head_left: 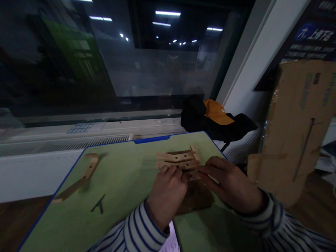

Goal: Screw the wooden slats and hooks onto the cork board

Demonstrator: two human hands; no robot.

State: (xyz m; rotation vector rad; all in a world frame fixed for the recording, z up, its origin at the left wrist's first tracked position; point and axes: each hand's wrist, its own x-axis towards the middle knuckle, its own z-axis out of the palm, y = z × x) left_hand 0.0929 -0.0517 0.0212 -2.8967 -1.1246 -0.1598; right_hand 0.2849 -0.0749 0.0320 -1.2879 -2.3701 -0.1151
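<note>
Several bent wooden slats [180, 156] with dark round holes lie side by side on the table, joined or touching at a wooden crosspiece [194, 154] on their right. My left hand [168, 190] is closed, its curled fingers on the nearest slat. At the right end of that slat my right hand [229, 180] pinches with thumb and forefinger. Whatever sits between those fingertips is too small and dark to make out. A dark brown flat piece [195, 199] lies under and in front of the slats, partly covered by my hands.
On the green, blue-edged table [126, 168] are a loose curved wooden piece [89, 169] and a small dark T-shaped tool [99, 204]. A white paper [172, 239] lies at the front. Beyond are a black bag [194, 112], an orange cap [216, 112] and cardboard [296, 133].
</note>
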